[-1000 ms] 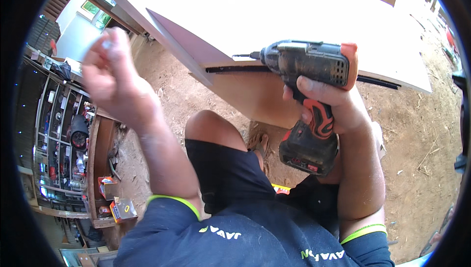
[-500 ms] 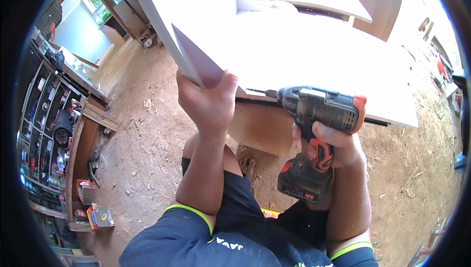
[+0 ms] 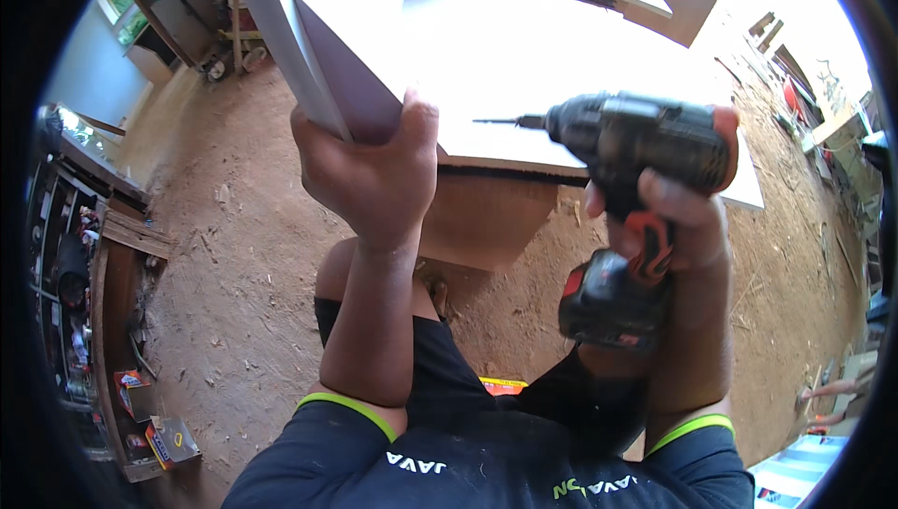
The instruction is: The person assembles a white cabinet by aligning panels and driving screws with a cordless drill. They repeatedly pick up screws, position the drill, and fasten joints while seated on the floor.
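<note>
My left hand point(image 3: 367, 167) is wrapped round the near end of an upright white panel point(image 3: 329, 88), its thumb lying over the inner side. That panel stands at the left edge of a broad white board point(image 3: 524, 69), which is washed out by glare. In my right hand point(image 3: 687, 219) is a black and red cordless drill point(image 3: 645, 139), held by its grip, the battery hanging below. Its long thin bit point(image 3: 496, 121) points left above the board's near edge, apart from the upright panel. Motion blurs the drill a little.
Below the board a brown panel point(image 3: 486, 228) stands over the dirt floor point(image 3: 234, 256). A wooden shelf unit point(image 3: 117, 322) with tools and small boxes point(image 3: 173, 442) is at the left. At the far right, scrap wood point(image 3: 832, 125) lies about, and part of another person point(image 3: 828, 392) shows.
The drill in my right hand has moved right and up, its bit now farther from the upright panel. My left hand still grips the panel, and the whole view has shifted.
</note>
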Action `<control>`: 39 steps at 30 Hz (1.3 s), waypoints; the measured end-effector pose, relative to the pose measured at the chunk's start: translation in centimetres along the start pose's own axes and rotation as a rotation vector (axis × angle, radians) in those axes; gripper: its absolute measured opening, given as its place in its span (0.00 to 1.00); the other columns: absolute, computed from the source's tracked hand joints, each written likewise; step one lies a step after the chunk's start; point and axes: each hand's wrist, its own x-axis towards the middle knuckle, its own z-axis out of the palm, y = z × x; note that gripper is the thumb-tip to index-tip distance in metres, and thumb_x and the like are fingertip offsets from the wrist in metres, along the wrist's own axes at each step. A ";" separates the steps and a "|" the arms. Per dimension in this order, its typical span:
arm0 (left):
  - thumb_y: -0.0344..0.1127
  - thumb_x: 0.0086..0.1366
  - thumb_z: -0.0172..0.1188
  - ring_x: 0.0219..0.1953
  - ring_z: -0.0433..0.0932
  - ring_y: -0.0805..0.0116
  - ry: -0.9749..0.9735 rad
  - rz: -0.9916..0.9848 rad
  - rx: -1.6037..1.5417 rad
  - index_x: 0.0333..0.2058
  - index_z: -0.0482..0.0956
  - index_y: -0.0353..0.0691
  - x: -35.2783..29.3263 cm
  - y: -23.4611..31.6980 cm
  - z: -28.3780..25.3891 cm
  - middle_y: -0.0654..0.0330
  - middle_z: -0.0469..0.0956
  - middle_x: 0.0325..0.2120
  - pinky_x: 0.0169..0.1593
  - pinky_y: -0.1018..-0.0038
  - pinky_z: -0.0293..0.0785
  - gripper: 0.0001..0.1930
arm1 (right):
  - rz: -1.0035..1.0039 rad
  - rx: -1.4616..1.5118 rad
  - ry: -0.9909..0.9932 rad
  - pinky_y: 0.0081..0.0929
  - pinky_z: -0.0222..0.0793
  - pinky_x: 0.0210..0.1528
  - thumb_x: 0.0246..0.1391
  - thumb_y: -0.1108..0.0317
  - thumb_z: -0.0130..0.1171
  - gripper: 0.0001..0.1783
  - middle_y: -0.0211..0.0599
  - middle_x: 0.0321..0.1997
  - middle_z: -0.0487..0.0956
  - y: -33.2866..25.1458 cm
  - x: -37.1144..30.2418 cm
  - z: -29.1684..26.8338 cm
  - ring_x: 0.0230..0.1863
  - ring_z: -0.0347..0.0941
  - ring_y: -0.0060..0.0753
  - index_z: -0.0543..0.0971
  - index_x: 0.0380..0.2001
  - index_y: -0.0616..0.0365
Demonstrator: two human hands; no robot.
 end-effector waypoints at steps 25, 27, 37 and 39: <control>0.40 0.51 0.69 0.35 0.86 0.55 -0.014 -0.154 0.082 0.44 0.71 0.20 0.3 0.8 0.1 0.43 0.81 0.35 0.39 0.66 0.85 0.29 | 0.033 -0.247 -0.064 0.17 0.66 0.13 0.59 0.59 0.67 0.21 0.45 0.29 0.83 -4.0 2.3 2.1 0.15 0.73 0.23 0.82 0.46 0.66; 0.43 0.52 0.69 0.38 0.86 0.51 -0.004 -0.168 0.078 0.42 0.73 0.19 0.2 0.8 0.2 0.40 0.81 0.38 0.44 0.61 0.85 0.30 | 0.002 -0.295 -0.082 0.17 0.65 0.12 0.61 0.57 0.64 0.23 0.48 0.28 0.82 -3.9 2.5 2.2 0.11 0.70 0.23 0.81 0.48 0.69; 0.42 0.53 0.70 0.37 0.86 0.51 -0.024 -0.135 0.182 0.43 0.73 0.16 0.6 0.8 0.0 0.38 0.81 0.37 0.43 0.61 0.86 0.31 | 0.073 -0.275 -0.115 0.17 0.61 0.10 0.63 0.56 0.61 0.20 0.42 0.24 0.81 -3.9 4.0 0.7 0.09 0.67 0.21 0.82 0.42 0.67; 0.41 0.54 0.71 0.36 0.86 0.51 -0.018 -0.127 0.166 0.43 0.73 0.15 0.5 0.8 0.0 0.37 0.81 0.37 0.42 0.62 0.86 0.30 | -0.767 -0.295 -0.651 0.25 0.70 0.40 0.62 0.66 0.64 0.21 0.51 0.54 0.76 -2.6 6.7 -0.1 0.46 0.73 0.35 0.75 0.56 0.61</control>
